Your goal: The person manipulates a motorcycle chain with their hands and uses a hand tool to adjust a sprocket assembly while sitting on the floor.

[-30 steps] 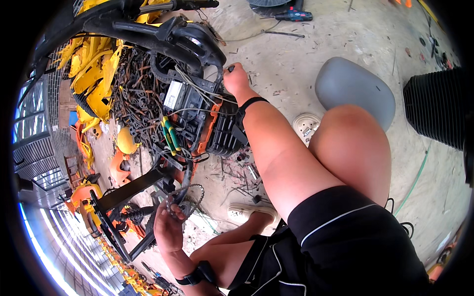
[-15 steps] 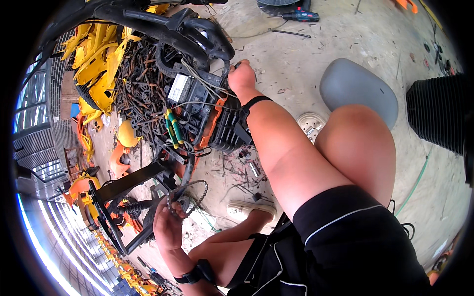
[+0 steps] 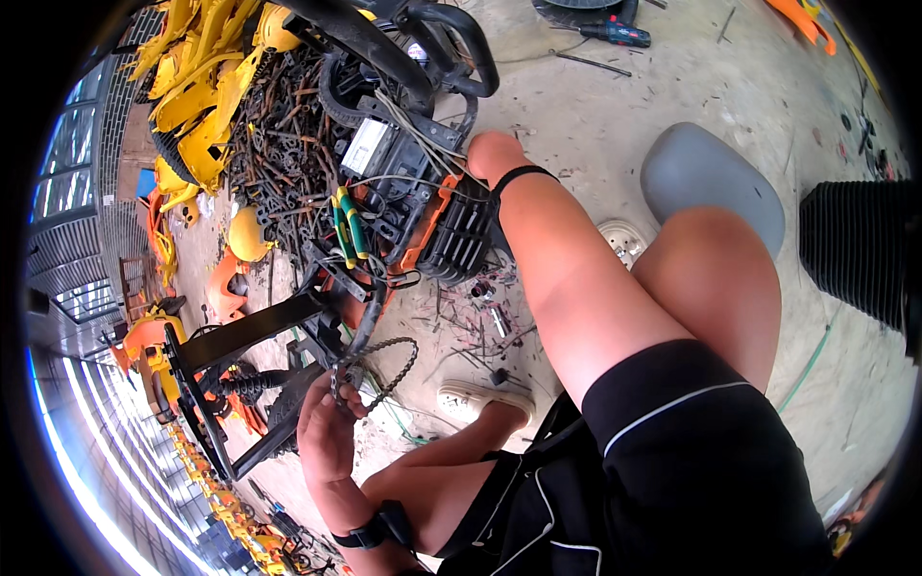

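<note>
Left: the left hand (image 3: 325, 434) pinches a loose chain (image 3: 379, 370), which loops up just right of its fingers, near the black frame (image 3: 245, 331). Centre: the right hand (image 3: 492, 154) rests closed on the finned motor housing (image 3: 451, 226). The step appears to be freeing the chain; the next move calls for slack.

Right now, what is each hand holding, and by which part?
The left hand grips a loop of drive chain at its lower left end. The right hand rests on the orange-and-black motor housing; a firm grasp cannot be told.
</note>
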### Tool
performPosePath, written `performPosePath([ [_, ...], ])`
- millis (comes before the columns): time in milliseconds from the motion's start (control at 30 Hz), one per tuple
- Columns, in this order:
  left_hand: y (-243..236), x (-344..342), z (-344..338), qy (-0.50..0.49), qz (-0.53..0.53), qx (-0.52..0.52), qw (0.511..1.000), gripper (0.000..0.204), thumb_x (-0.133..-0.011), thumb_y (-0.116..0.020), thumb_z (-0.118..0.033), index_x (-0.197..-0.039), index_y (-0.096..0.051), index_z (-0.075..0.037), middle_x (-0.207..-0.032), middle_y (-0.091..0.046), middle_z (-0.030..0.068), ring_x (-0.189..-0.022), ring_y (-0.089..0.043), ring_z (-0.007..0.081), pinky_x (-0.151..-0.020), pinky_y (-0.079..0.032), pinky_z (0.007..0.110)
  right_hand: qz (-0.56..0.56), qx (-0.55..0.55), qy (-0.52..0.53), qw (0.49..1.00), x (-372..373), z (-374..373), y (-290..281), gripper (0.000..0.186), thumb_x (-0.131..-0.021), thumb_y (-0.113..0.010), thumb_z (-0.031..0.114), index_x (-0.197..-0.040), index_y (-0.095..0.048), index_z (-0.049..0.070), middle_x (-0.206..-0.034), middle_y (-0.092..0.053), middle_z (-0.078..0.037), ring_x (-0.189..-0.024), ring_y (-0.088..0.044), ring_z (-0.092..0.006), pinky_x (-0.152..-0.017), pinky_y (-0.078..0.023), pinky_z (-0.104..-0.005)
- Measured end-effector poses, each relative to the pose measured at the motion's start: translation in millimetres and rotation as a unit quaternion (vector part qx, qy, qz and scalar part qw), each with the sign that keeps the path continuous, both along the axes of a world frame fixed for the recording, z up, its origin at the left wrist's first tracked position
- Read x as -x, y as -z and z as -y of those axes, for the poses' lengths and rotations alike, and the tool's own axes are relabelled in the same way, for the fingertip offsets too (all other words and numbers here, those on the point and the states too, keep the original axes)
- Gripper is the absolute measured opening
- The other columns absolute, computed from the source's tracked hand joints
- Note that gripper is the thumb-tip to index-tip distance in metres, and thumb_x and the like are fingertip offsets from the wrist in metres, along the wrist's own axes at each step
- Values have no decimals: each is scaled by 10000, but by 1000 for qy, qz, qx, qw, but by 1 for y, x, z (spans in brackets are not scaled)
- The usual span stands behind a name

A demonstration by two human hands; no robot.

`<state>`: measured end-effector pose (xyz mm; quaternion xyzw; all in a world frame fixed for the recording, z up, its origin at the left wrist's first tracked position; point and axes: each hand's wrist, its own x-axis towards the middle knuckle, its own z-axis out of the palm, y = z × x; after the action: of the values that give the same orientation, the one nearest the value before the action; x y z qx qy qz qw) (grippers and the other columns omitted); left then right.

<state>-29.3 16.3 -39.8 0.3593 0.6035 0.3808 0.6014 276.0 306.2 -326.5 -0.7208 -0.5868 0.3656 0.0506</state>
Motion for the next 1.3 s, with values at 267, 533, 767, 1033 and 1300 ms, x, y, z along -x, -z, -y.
performPosePath([
  [267, 3, 15, 3, -25, -14, 6, 1000, 500, -1016, -622, -251, -1378, -549, 86, -993, -670, 124, -877, -615, 199, -865, -485, 340, -69, 95, -8, 993, 8, -28, 47, 312, -898, -693, 178, -1184, -790, 103, -1323, -717, -145, -1221, -683, -381, -990, -566, -483],
  [533, 3, 18, -9, -8, -23, 5, 1000, 483, -1021, -609, -239, -1379, -550, 79, -989, -665, 116, -872, -613, 194, -864, -478, 331, -51, 32, 136, 989, 23, -7, 42, 262, -923, -688, 203, -1147, -808, 141, -1257, -747, -134, -1178, -707, -357, -947, -578, -450],
  [767, 11, 9, -14, 17, -28, 27, 999, 480, -1026, -621, -240, -1384, -546, 72, -1017, -659, 120, -902, -600, 201, -862, -479, 340, -44, 20, 163, 985, 31, -2, 41, 276, -987, -602, 187, -1166, -809, 151, -1259, -754, -110, -1172, -719, -328, -942, -594, -434],
  [1033, 15, 6, -10, 11, -43, 31, 999, 466, -1033, -605, -248, -1381, -552, 58, -1009, -650, 116, -881, -604, 202, -858, -484, 336, 1, 24, 71, 997, 27, -12, 49, 259, -966, -630, 178, -1148, -808, 133, -1227, -762, -117, -1149, -723, -340, -920, -598, -462],
  [1300, 12, 8, -13, -14, -48, 13, 999, 449, -1038, -594, -215, -1370, -552, 84, -985, -650, 104, -876, -594, 185, -855, -487, 335, 92, 80, -45, 991, 21, -19, 32, 280, -986, -656, 202, -1230, -790, 175, -1313, -744, -34, -1223, -703, -273, -952, -598, -407],
])
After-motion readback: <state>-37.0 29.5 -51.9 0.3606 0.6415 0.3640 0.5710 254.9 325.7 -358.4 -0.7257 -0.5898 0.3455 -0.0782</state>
